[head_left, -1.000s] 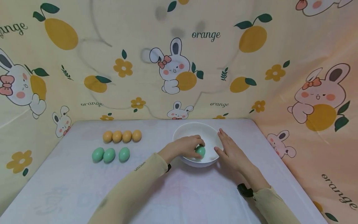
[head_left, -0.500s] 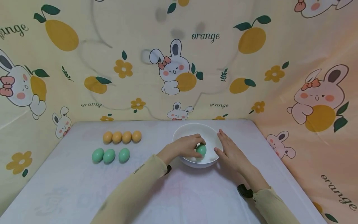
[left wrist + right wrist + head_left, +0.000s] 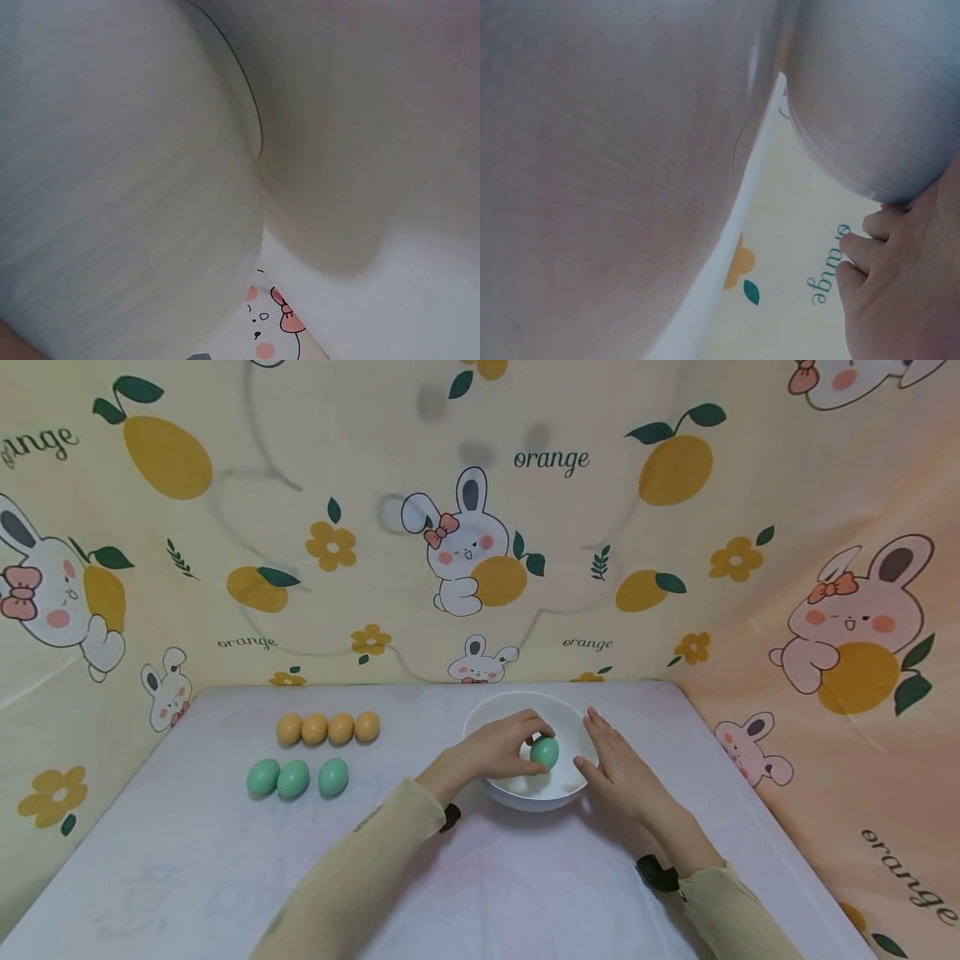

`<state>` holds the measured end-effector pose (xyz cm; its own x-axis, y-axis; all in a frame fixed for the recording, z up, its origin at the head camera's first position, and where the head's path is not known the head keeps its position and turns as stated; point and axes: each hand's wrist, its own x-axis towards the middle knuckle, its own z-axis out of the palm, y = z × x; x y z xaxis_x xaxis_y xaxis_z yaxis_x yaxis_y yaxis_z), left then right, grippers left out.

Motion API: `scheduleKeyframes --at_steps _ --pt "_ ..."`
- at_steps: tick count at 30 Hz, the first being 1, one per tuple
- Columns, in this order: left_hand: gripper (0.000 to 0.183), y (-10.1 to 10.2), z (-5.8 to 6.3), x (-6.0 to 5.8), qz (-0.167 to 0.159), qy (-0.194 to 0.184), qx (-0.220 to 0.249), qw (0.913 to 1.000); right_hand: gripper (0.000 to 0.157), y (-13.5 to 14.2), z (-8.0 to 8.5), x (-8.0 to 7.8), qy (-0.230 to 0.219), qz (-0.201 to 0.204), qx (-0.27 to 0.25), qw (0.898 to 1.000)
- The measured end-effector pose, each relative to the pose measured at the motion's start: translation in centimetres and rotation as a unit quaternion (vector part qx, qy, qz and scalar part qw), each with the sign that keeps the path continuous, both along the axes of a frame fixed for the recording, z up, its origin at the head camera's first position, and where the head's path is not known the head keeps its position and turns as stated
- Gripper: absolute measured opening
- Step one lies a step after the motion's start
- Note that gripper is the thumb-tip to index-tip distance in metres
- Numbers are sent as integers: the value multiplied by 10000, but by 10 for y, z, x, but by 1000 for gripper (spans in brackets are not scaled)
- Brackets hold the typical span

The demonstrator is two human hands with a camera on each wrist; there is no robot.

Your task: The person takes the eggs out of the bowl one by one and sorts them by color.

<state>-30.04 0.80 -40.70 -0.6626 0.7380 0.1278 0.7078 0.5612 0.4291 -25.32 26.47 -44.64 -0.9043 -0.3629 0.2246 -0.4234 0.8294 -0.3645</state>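
Note:
Over a white bowl point(image 3: 491, 714) my left hand point(image 3: 501, 747) holds a green egg point(image 3: 545, 753) between its thumb and fingers. The egg is within the bowl's outline in the head view. My right hand point(image 3: 630, 768) lies along the bowl's right side with fingers fairly straight and thumb spread at the rim. In the right wrist view, the fingers of the right hand point(image 3: 900, 262) meet the outer wall of the bowl point(image 3: 877, 97). The left wrist view is mostly filled by the bowl's pale side point(image 3: 127, 180), and the left fingers are hidden there.
On the left of the white-covered table point(image 3: 187, 860), several yellow eggs point(image 3: 327, 728) stand in a row. In front of them lie three green eggs point(image 3: 293, 778), the right one slightly apart. A printed cloth point(image 3: 360, 460) rises behind and at both sides.
My left hand and the green egg have shifted slightly up and to the right within the bowl's outline. My right hand has stayed at the bowl's side.

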Motion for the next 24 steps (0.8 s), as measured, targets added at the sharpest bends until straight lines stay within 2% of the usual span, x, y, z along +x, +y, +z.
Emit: scheduleKeyframes --at_steps 9,19,24 --pt "52 -3 2 6 -135 436 622 9970 78 -1 1 1 -39 -19 23 10000" --pt "53 -12 2 16 -362 418 1759 9829 78 -1 1 1 -13 -13 34 10000" --pt "54 -19 2 20 -362 345 2085 9767 78 -1 2 2 -38 -53 67 10000"
